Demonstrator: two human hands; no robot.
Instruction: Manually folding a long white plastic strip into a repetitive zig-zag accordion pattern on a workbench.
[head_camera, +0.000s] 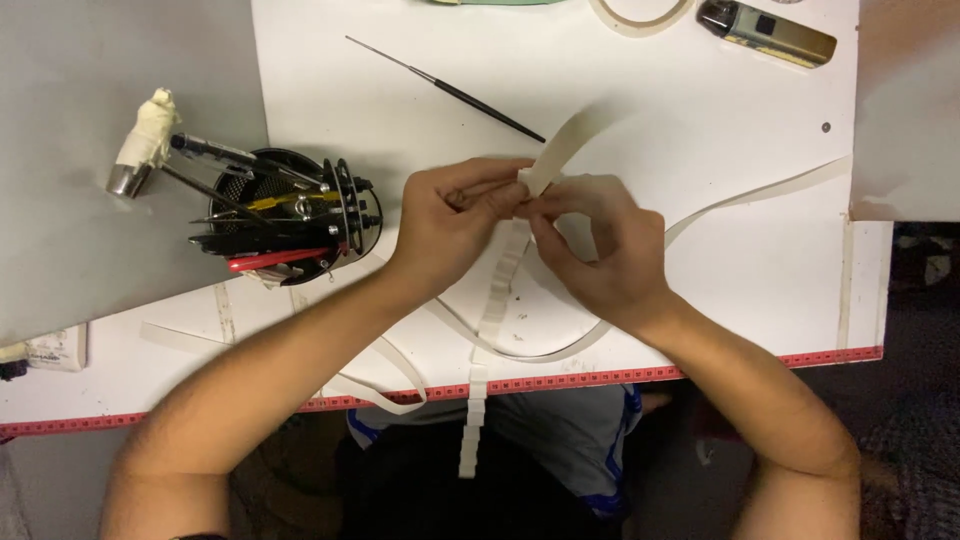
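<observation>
- The left hand and the right hand meet above the white table, fingertips pressed together on a cream paper strip, so the fold they pinch sits right between both thumbs where it can be creased squarely.
- Both hands are clamped on the strip: the left pinches it from its side, the right closes thumb and fingers on it from the other, and no gap shows between the two grips.
- One free end of the strip rises up and away from the fingers, kept clear of the fold.
- A folded paper chain of small square pleats hangs down from the pinch, runs across the table and drops over the front edge, past the red measuring tape stuck along that edge; letting it hang seems to keep the finished pleats out of the way.
- A second long paper strip trails off to the right across the table and loops back under the right wrist, apparently feeding the fold.
- To the left, a black mesh pen holder lies tipped on its side, pens and tools spilling out, near but apart from the left hand.
- A thin needle tool lies just beyond the hands, within reach.
</observation>
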